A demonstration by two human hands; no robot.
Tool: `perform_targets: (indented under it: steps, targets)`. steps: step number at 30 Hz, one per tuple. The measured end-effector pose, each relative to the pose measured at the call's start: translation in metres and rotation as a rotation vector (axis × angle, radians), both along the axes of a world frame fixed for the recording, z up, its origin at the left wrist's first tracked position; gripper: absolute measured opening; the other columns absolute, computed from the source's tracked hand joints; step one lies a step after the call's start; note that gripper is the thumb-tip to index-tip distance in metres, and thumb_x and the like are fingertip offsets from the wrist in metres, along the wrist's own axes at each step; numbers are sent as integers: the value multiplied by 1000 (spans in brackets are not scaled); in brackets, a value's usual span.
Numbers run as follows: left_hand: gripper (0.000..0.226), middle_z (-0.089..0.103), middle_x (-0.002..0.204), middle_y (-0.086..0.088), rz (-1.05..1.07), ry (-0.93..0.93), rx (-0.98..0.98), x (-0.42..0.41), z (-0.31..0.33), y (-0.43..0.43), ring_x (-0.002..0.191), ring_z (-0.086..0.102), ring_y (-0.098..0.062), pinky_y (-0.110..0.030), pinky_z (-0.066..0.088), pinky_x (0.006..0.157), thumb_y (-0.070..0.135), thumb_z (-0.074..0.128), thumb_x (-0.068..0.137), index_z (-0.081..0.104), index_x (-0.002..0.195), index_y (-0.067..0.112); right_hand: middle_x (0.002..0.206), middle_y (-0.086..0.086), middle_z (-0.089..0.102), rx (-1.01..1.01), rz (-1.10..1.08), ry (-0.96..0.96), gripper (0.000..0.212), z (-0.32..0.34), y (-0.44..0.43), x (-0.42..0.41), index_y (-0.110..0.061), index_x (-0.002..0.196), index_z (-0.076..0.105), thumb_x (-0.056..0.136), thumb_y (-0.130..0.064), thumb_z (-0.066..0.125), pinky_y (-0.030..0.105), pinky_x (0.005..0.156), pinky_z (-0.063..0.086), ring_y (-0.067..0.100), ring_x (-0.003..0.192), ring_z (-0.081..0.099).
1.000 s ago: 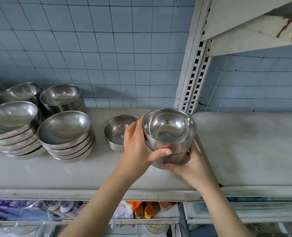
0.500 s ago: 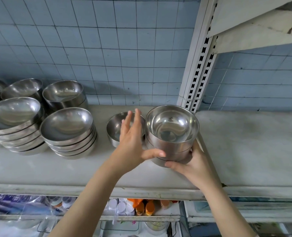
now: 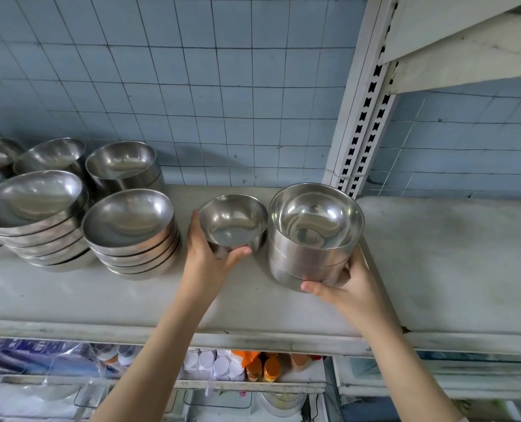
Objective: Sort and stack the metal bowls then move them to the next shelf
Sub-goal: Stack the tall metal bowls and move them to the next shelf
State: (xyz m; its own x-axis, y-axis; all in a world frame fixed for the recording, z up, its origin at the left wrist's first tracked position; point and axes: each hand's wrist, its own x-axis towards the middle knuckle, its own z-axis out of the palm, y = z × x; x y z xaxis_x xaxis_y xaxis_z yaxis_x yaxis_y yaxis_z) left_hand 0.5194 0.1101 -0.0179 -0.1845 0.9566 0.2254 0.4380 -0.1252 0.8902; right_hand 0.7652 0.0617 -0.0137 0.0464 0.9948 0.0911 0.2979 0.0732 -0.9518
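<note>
Stack of deep bowls (image 3: pixel 314 239) is at the right end of the shelf (image 3: pixel 131 296). Right hand (image 3: pixel 347 287) is wrapped round its base, thumb across the front and fingers behind; can't tell if the base rests on the shelf or is just off it. Small bowl (image 3: pixel 233 222) is just beside it on the left, with a narrow gap between them. Left hand (image 3: pixel 209 257) grasps it, thumb curled round the near wall and fingers up the left side. Reads as the sort-and-stack step: loose bowl about to join the stack. Catch: small bowl looks narrower and rounder than the stack's top bowl, so it would likely drop inside and sit loose rather than nest flush. Next move needs a lift clear of the stack rim, centring over the opening, then a gentle lower while the right hand steadies. After that the stack goes to the next shelf (image 3: pixel 451 260), past the slotted upright post (image 3: pixel 359 123); the post stands at the back, so a path along the front edge looks free. Front shallow-bowl stack (image 3: pixel 128 233) sits near the left wrist, so watch it on the lift. Left shallow-bowl stack (image 3: pixel 33 208) and back bowl stack (image 3: pixel 122 166) are well apart. Bottles (image 3: pixel 222 365) on the lower shelf are out of play.
</note>
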Motion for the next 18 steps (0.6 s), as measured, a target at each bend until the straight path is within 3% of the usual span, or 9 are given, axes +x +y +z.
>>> perform_targets:
  steps: [3,5,7,11,14,15,18]
  targets:
    - [124,26,158,-11,48,-78,105,1,14,1,145,27,-19,-32,25,119,56,76,61,9,154,8,119,-11,63,6,-7,-6,87,0,0,0,-17,135,46,61,-9,93,-3,72,41,-23,93,57]
    - [132,19,160,-10,44,-141,168,1,34,4,148,23,-19,-38,22,122,69,74,63,0,155,11,123,-9,63,10,5,-10,90,0,0,0,-20,137,45,61,-13,93,-2,73,41,-21,97,56]
    - [136,25,158,-6,-7,-191,200,1,59,5,146,30,-16,-40,27,120,77,73,59,-3,155,17,125,-10,62,6,26,16,93,0,1,0,-24,139,43,61,-16,93,-1,74,43,-18,100,57]
    - [134,40,140,18,-239,-134,152,14,98,6,129,44,6,-20,36,109,77,75,52,7,153,23,129,-18,59,-5,86,79,102,1,4,0,-39,137,40,53,-31,97,4,78,47,-15,107,58]
    - [129,35,149,11,-396,19,117,35,106,4,133,36,4,-1,27,103,59,82,60,8,155,15,126,-21,62,-2,72,112,100,-1,8,-2,-44,132,43,46,-42,93,9,82,50,-8,113,60]
    - [130,32,152,7,-416,56,115,40,104,4,139,31,-3,-7,25,109,62,82,58,8,155,16,125,-21,64,6,70,120,101,-2,9,-3,-42,133,43,46,-41,93,11,84,50,-5,115,60]
    - [131,29,154,12,-478,162,82,46,96,4,146,25,-14,-41,21,121,80,69,52,8,154,26,123,-27,63,32,76,134,98,-3,11,-6,-40,134,43,49,-35,93,14,84,51,-3,116,60]
